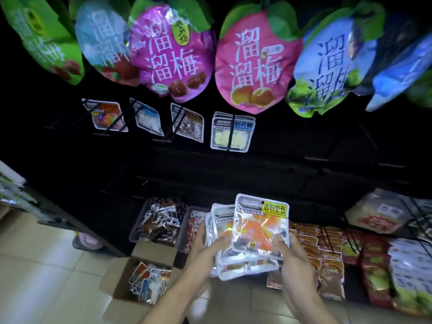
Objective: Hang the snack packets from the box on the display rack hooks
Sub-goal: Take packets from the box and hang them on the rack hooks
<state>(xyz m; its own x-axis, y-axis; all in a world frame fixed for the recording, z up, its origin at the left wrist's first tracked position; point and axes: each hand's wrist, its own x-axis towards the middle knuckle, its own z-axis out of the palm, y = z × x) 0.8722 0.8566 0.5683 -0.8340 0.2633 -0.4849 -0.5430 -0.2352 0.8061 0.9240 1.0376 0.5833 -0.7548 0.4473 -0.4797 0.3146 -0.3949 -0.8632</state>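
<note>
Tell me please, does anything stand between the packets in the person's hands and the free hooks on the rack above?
Nothing visible does. The stack of packets, held by the left hand and right hand, sits below dark open space; bare hooks lie right of the hung white packet.

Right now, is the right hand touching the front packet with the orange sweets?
Touching. The head view shows the right hand with its thumb pressed on the lower right corner of the front packet, atop the stack the left hand holds.
</note>
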